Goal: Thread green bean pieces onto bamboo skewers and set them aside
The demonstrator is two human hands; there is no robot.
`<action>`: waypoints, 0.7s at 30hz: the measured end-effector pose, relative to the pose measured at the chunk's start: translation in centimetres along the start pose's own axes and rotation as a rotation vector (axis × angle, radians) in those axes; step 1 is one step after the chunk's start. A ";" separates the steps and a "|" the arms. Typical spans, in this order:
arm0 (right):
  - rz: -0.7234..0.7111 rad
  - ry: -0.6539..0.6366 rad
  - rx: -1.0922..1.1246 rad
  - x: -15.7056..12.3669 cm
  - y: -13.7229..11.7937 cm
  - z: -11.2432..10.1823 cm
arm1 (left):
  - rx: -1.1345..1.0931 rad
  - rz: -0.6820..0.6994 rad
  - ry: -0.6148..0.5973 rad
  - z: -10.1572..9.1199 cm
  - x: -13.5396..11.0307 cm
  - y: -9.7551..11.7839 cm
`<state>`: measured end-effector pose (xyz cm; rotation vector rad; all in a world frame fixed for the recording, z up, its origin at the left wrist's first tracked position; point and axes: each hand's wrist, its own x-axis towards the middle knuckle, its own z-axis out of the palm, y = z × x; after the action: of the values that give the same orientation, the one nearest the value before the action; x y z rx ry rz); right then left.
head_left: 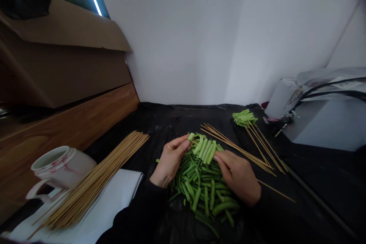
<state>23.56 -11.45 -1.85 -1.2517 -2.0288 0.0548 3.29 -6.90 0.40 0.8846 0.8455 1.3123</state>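
My left hand [170, 160] pinches the near end of a row of pale green bean pieces [204, 149] laid side by side. My right hand [237, 175] grips a thin bamboo skewer [276, 190] that seems to run through that row, though the hand hides part of it. Below both hands lies a heap of cut green beans [200, 187]. Further back, a bunch of bean pieces [244, 118] sits on several bamboo skewers [263, 148]. More loose skewers [231, 145] lie just beyond my right hand.
A thick bundle of bamboo skewers [94, 179] rests across a white sheet [94, 213] and a red-marked white mug [60, 167]. Black plastic [171, 122] covers the table. A wooden board [68, 126] and cardboard box [57, 61] stand left; a white object with black cables [323, 110] stands right.
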 end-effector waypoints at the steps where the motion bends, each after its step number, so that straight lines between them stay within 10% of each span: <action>1: 0.002 0.003 -0.002 0.0 0.0 0.0 | -0.004 0.001 0.003 0.0 0.0 0.0; 21: -0.031 0.005 0.024 -0.2 -0.2 0.2 | -0.111 -0.135 -0.044 -0.6 0.2 -0.1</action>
<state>23.36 -11.69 -2.01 -1.2042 -2.0371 0.0619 2.83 -6.72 0.02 0.7537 0.7775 1.2061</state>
